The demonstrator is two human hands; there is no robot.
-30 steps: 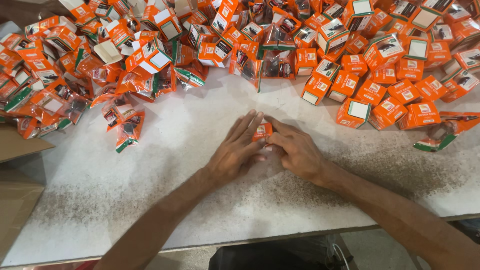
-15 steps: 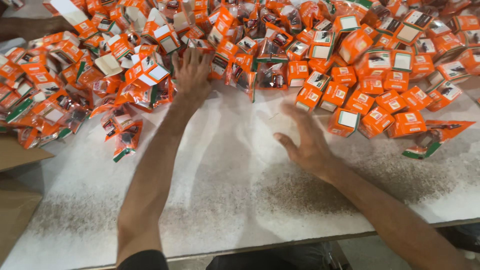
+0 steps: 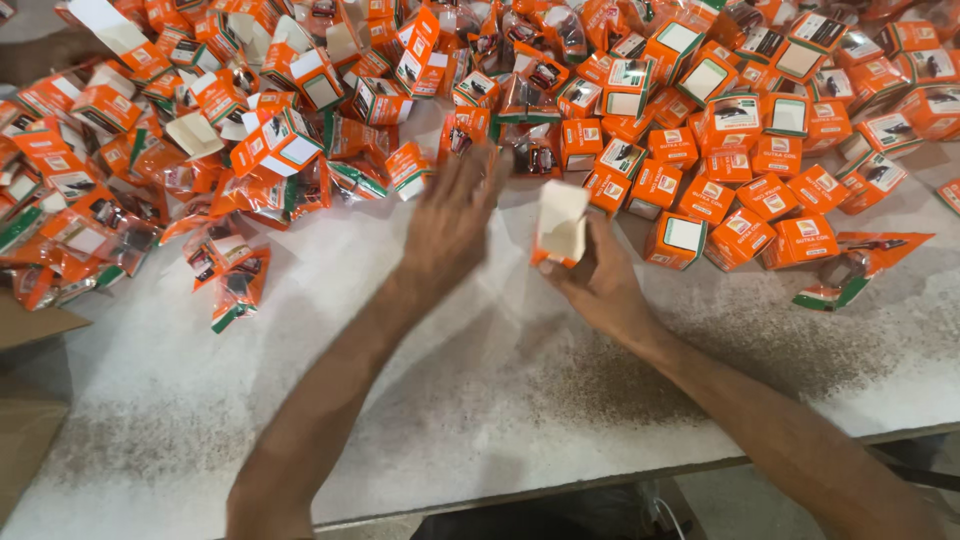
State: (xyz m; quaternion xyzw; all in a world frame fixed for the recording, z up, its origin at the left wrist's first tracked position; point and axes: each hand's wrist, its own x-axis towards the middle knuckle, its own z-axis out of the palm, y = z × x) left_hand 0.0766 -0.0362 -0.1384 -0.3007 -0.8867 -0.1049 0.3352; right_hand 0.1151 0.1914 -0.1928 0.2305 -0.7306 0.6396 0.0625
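Two bare forearms enter from the six o'clock edge of the head view. The left hand [image 3: 452, 222] appears motion-blurred, so its fingers read as soft streaks toward twelve o'clock; no ring, watch or glove is visible on it. The right hand [image 3: 598, 285] is sharper, with knuckles and short nails discernible, likewise unadorned. Both arms are uncovered from wrist to frame edge: no sleeves, bands or markings. Fine hair shows along the right forearm.
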